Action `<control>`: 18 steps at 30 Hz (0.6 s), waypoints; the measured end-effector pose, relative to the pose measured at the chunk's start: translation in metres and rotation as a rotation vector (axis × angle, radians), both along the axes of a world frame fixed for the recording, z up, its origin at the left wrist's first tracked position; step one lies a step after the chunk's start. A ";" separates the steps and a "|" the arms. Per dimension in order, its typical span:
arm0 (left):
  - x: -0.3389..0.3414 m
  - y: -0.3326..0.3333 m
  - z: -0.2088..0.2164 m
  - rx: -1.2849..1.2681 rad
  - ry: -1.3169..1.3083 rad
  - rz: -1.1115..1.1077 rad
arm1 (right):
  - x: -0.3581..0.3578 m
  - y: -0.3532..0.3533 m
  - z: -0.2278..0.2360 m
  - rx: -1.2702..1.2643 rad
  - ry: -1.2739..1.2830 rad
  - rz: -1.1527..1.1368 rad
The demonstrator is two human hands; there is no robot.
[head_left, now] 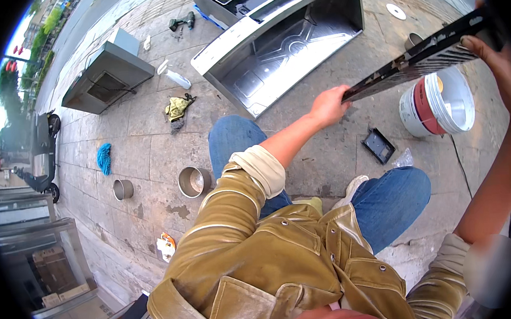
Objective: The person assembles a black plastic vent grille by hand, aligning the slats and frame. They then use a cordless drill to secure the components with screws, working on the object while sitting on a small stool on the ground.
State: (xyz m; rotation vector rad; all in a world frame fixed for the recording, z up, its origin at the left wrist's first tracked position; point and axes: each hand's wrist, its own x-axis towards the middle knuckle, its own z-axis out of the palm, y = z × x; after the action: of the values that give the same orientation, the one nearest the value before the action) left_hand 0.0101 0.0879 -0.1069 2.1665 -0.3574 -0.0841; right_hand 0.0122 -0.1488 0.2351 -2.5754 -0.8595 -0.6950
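Note:
Between my two hands a long black metal panel (419, 59) with slots along its face is held up at a slant, its right end higher. My left hand (329, 106) is closed round the lower left end. At the picture's right rim my right hand (498, 65) grips the other end, with the thumb on its near side; part of that hand is lost in the dark edge. Below the panel a white bucket with a red band (407, 112) lies tipped on its side. Beyond my left hand sits a large open metal housing (287, 52) with a shiny, smeared inside.
A grey metal box (107, 78), a cordless drill (182, 22), a yellow cloth (178, 107) and a blue cloth (104, 159) lie to the left. Metal cups (194, 182) stand by my knee. A small black tray (379, 146) lies ahead, and a cable (461, 167) runs right.

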 end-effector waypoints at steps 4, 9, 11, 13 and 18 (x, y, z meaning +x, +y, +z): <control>-0.015 0.063 0.015 0.146 0.059 0.080 | 0.032 0.035 0.000 0.041 0.070 0.072; -0.012 0.085 0.029 0.172 -0.087 0.094 | 0.046 0.026 0.009 0.037 0.199 0.000; -0.005 0.119 0.055 0.127 -0.095 0.198 | 0.052 0.023 0.008 0.033 0.185 0.011; 0.012 0.180 0.067 0.139 -0.181 0.482 | 0.056 0.032 0.007 0.045 0.140 0.046; 0.046 0.369 0.089 0.060 0.242 0.825 | 0.072 0.032 0.011 -0.017 0.096 0.026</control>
State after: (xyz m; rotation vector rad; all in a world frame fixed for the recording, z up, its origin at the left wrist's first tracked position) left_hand 0.0565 0.4565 -0.0183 2.1698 0.6866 0.1092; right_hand 0.0843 -0.1165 0.2457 -2.5844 -0.8697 -0.5545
